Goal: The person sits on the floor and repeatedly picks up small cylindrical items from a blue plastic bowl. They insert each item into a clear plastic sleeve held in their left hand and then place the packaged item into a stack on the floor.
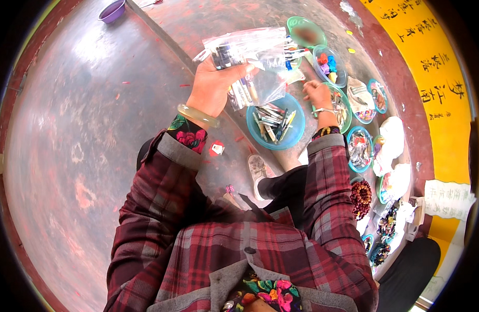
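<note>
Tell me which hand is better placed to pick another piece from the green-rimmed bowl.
Probably the right hand: it is free and already reaches over the green-rimmed bowl. The left hand is occupied, gripping a clear plastic bag of small items.

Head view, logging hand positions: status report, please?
Left hand shut on clear plastic bags of small items, raised. Right hand reaching into a green bowl. Blue bowl of pens below; nothing blocking.
</note>
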Demonstrator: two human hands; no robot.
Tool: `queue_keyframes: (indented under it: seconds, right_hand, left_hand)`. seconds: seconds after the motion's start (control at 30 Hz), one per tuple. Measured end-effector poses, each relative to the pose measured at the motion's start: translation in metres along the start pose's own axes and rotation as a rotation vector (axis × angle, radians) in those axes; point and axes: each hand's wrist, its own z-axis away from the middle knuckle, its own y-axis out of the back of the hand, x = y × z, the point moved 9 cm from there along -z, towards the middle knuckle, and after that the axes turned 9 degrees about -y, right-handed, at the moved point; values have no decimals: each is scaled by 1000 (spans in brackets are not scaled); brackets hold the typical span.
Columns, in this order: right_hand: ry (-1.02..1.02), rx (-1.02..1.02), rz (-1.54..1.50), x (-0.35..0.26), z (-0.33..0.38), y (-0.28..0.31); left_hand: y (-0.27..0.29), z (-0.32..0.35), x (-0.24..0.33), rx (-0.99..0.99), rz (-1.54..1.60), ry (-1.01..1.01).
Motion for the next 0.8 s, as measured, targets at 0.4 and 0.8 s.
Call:
queue_keyframes:
  seconds: [0.4,0.8]
  right_hand:
    - [-335,-92,775,98,17,-92]
    - [-370,-143,233,74,-6,-57]
  left_hand:
    - [0,5,-14,-71,-57,88]
    - [-9,8,-15,-83,-88,160]
